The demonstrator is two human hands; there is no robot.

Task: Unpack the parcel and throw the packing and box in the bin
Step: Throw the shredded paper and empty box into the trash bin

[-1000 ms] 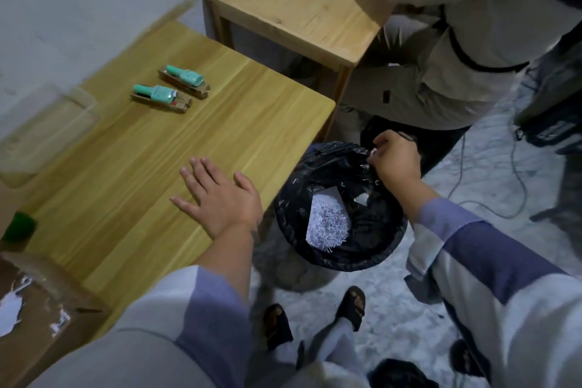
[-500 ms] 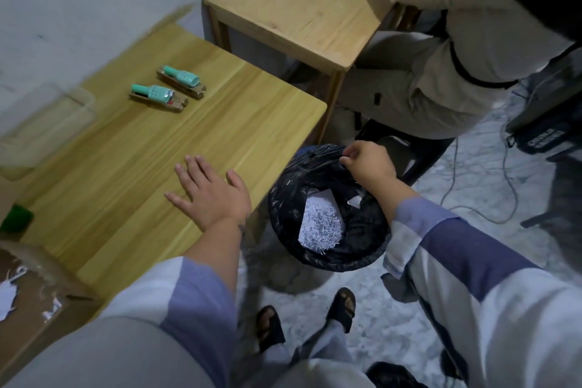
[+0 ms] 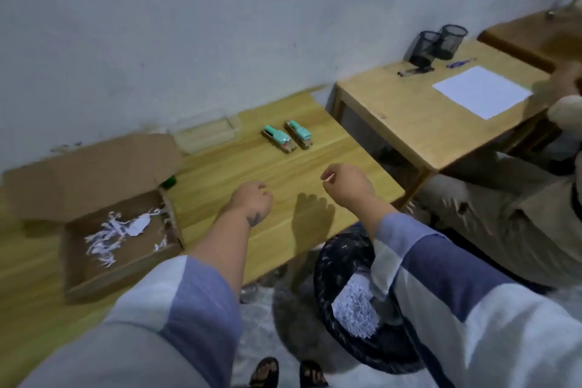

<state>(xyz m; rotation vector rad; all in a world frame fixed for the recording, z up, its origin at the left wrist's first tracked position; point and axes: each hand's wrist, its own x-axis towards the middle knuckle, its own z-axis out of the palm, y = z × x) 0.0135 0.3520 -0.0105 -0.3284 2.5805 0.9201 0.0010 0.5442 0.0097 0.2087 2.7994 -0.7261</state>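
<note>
Both grips, left hand (image 3: 252, 201) and right hand (image 3: 346, 183), hang loosely curled and empty above the table (image 3: 277, 167); no writing readable.

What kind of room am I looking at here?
Probably a plain office or study room: low light-wood tables against a bare white wall, two black mesh pen holders beside a white paper sheet, and two teal staplers.

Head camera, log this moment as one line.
left hand empty over table | right hand empty | box open, shreds inside | bin holds shredded paper
</note>
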